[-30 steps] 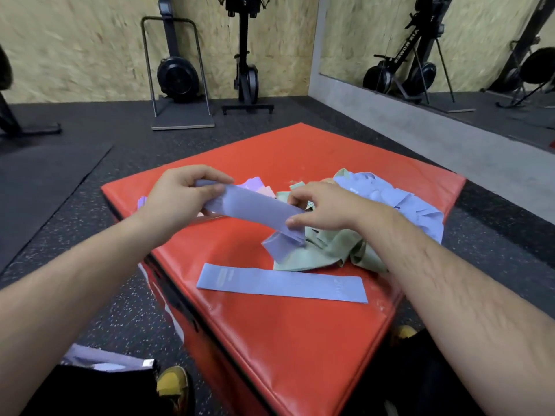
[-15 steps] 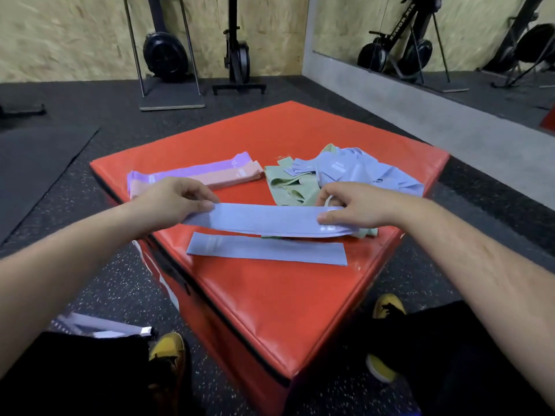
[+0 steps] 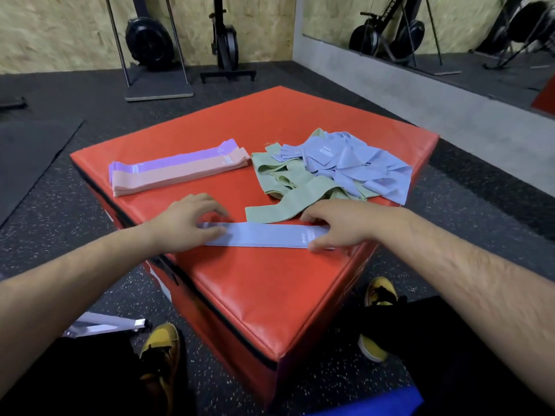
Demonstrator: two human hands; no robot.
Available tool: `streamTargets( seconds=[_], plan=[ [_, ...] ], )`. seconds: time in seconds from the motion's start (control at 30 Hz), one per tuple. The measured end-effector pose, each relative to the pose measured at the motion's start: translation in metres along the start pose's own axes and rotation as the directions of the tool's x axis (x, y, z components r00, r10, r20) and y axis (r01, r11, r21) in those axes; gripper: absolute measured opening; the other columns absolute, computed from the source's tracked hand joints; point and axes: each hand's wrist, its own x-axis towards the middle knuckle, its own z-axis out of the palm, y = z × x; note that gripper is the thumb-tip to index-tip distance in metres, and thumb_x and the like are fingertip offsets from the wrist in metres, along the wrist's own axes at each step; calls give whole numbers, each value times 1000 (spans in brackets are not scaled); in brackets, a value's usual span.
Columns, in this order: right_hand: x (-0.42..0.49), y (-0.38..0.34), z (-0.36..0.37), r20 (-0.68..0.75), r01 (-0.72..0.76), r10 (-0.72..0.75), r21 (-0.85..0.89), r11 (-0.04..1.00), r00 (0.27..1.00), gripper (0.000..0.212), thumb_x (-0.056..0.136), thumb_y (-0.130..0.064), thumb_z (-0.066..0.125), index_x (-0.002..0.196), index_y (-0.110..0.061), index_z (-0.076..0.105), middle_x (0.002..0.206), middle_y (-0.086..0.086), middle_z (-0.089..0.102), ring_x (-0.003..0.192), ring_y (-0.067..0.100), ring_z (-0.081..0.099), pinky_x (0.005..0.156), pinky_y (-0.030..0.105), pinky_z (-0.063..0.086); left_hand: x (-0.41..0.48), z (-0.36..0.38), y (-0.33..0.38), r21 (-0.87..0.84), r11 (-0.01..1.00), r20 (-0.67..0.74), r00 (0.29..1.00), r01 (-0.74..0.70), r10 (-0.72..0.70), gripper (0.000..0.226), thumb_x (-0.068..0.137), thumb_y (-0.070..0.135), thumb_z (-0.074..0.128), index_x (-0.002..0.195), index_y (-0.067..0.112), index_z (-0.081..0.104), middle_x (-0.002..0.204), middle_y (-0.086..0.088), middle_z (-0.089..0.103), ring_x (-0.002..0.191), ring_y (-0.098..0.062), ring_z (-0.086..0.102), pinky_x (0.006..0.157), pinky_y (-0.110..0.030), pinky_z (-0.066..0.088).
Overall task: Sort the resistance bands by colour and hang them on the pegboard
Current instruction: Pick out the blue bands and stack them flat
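Observation:
A flat light-blue band (image 3: 264, 235) lies on the near part of the red padded box (image 3: 270, 298), on top of another blue one. My left hand (image 3: 186, 223) rests on its left end with the thumb on the band. Over its right end my right hand (image 3: 339, 225) lies with fingers spread, the thumb at the band's near edge. A loose heap of blue bands (image 3: 354, 163) and green bands (image 3: 288, 187) sits at the box's right. Flat stacks of purple bands (image 3: 180, 159) and pink bands (image 3: 177, 177) lie at the left. No pegboard is in view.
The box stands on dark speckled gym floor, with my yellow shoes (image 3: 162, 343) at its near corner. A silvery packet (image 3: 105, 325) lies on the floor at left. Exercise machines (image 3: 150, 40) line the wooden back wall, a mirror (image 3: 420, 31) is at right, and a black mat (image 3: 27, 157) lies far left.
Both hands pulled a blue band out of the heap, stretched it flat and lowered it onto the blue band lying near the box's front. The view has tilted down.

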Motion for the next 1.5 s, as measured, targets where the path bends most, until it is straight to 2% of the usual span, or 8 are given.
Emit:
streamTargets(
  seconds=[0.17,0.33,0.57,0.83,1.03,1.17,1.3,1.5],
  plan=[
    [-4,5,8,-21,67,-66,4,998,998,53,80,-48,76,128,-32,57,124,-11,55,113,12,53,93,31,46,5,11,17,-52,987,89,984,-152,156,72,70,84,49,120,34,64,109,9,57,103,-9,53,98,-34,37],
    [-11,4,4,-75,79,-78,12,997,994,44,85,-49,69,125,-32,60,120,-13,57,108,9,53,90,29,46,16,9,19,-4,992,63,990,-130,130,60,67,75,53,115,39,63,105,15,51,100,-9,50,95,-36,42],
    [-10,41,-42,-362,-100,159,174,980,919,20,96,-32,56,113,-27,66,97,-14,62,87,9,57,83,34,50,80,3,74,-107,982,-94,985,-154,144,46,71,64,52,105,35,64,103,14,56,97,-7,53,92,-39,47],
    [2,141,-42,-103,-481,495,133,867,863,48,88,-34,66,133,-22,54,134,1,56,118,23,56,93,29,45,163,23,143,-142,965,-139,969,-221,202,49,75,57,46,109,28,65,106,6,56,108,-16,52,98,-39,42],
    [14,175,-21,-189,-505,519,119,855,834,23,90,-20,58,112,-22,65,123,5,63,112,27,58,89,33,48,188,41,163,-154,957,-106,967,-247,233,29,85,44,58,109,29,65,110,3,55,109,-20,50,98,-44,41],
    [8,175,-31,-360,-386,489,323,864,794,11,92,-16,50,100,-18,57,105,10,63,95,30,59,74,38,47,191,39,166,-194,956,-150,969,-222,195,21,87,32,62,107,28,65,106,5,54,104,-15,52,96,-41,43],
    [2,141,-56,-509,-141,450,533,834,734,8,99,-16,49,103,-20,54,92,-1,62,76,14,56,70,33,45,185,21,169,-367,913,-231,968,-179,97,16,91,26,62,107,25,62,109,2,58,94,-10,58,80,-23,46],
    [14,61,-95,-591,171,377,669,723,713,7,97,-16,57,99,-18,64,92,0,69,76,16,66,69,27,57,158,-20,162,-679,691,-322,946,-247,21,45,85,32,74,123,31,52,110,15,59,91,5,62,64,-10,47]
  ],
)
